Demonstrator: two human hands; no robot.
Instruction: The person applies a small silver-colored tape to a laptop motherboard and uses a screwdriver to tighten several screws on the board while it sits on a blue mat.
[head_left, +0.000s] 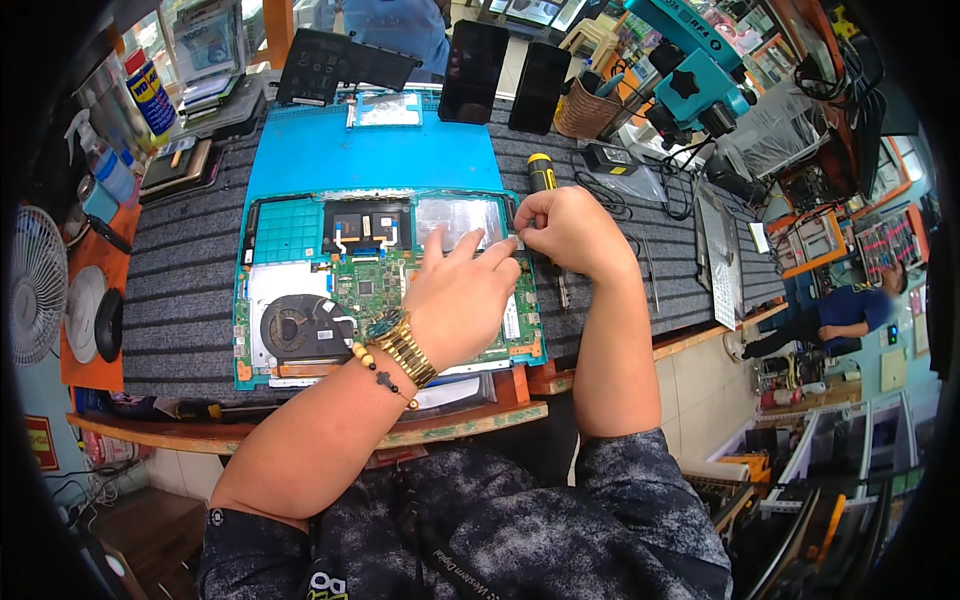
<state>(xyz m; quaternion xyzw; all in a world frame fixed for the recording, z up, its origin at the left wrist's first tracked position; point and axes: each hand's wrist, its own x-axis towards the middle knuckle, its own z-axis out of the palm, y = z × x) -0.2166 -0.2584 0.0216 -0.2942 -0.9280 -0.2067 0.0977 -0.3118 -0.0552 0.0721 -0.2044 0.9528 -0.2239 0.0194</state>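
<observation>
An opened laptop base (280,225) lies before me, its inside facing up. A green circuit board (365,285) and a black cooling fan (300,328) show in it. Across the board's right half rests my left hand (455,305), palm down with fingers spread, hiding what is under it. My right hand (575,230) is closed in a pinch at the base's upper right edge; whatever its fingertips hold is too small or hidden. Just beyond that hand stands a yellow and black screwdriver handle (541,170).
The base overlaps a blue mat (370,150) on a grey ribbed bench top (180,285). Behind are a black battery (315,68), two dark phone-like slabs (473,70) and a teal microscope (695,85). Cables (605,195) lie at right. Another person (845,312) sits far right.
</observation>
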